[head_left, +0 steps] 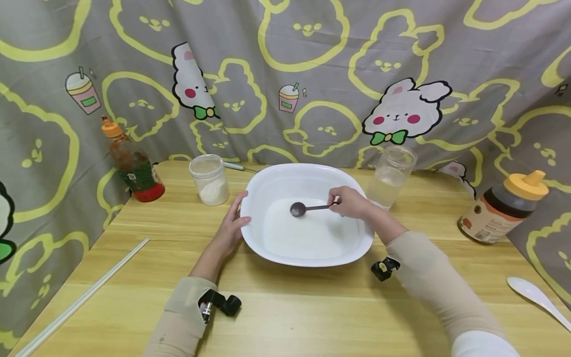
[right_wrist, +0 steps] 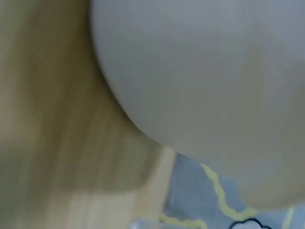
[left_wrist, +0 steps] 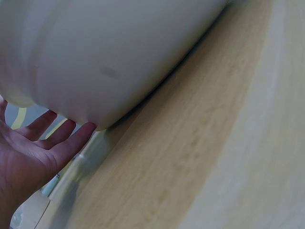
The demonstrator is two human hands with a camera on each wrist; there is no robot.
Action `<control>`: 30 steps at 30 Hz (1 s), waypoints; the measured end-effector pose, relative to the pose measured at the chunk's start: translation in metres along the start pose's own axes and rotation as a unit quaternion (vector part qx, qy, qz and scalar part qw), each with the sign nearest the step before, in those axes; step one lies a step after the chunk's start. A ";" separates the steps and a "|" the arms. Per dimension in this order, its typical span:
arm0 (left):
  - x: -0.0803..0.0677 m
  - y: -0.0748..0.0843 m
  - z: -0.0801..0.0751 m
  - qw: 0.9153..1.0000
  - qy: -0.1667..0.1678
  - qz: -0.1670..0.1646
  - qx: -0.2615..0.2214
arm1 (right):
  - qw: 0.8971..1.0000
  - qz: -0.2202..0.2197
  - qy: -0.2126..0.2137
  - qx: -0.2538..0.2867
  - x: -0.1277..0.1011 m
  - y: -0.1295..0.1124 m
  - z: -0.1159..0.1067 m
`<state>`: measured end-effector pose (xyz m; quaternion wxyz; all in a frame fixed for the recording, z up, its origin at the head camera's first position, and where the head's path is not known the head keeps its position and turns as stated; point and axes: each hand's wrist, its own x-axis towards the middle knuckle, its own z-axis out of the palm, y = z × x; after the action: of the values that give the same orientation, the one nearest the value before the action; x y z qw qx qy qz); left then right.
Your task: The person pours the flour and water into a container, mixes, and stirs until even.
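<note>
A white oval basin [head_left: 296, 174] stands mid-table, with a smooth whitish layer inside; whether it is liquid or powder, I cannot tell. My left hand [head_left: 231, 227] grips the basin's left rim, thumb over the edge. In the left wrist view, fingertips of that hand [left_wrist: 40, 148] touch the basin's outer wall [left_wrist: 119, 52]. Above the basin's inside, my right hand [head_left: 351, 202] pinches the handle of a small dark measuring spoon [head_left: 298, 209]. The spoon's bowl points left. Only the basin's outside [right_wrist: 200, 81] and the table show in the right wrist view, and the right hand is hidden there.
Behind the left hand stands a jar of white powder [head_left: 213, 191], near a sauce bottle [head_left: 138, 173]. A glass container of clear liquid [head_left: 389, 181] is behind the right hand. Chopsticks [head_left: 89, 292] lie left; a dark sauce jar [head_left: 497, 210] and white spoon [head_left: 535, 297] are right.
</note>
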<state>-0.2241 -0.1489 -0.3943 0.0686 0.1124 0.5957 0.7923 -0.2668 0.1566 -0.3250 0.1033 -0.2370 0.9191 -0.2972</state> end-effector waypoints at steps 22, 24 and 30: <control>0.000 0.003 -0.001 1.000 -0.003 -0.002 0.005 | 0.998 0.039 -0.015 -0.051 -0.003 0.000 -0.021; 0.000 0.002 -0.001 1.000 -0.001 -0.003 0.005 | 0.999 0.027 -0.016 -0.022 0.003 0.000 -0.011; -0.001 0.002 0.000 1.000 -0.004 -0.002 0.001 | 0.993 0.000 -0.102 0.058 0.004 -0.004 0.001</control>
<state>-0.2229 -0.1493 -0.3919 0.0722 0.1146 0.5967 0.7909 -0.2685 0.1512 -0.3231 0.2104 -0.2594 0.8852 -0.3237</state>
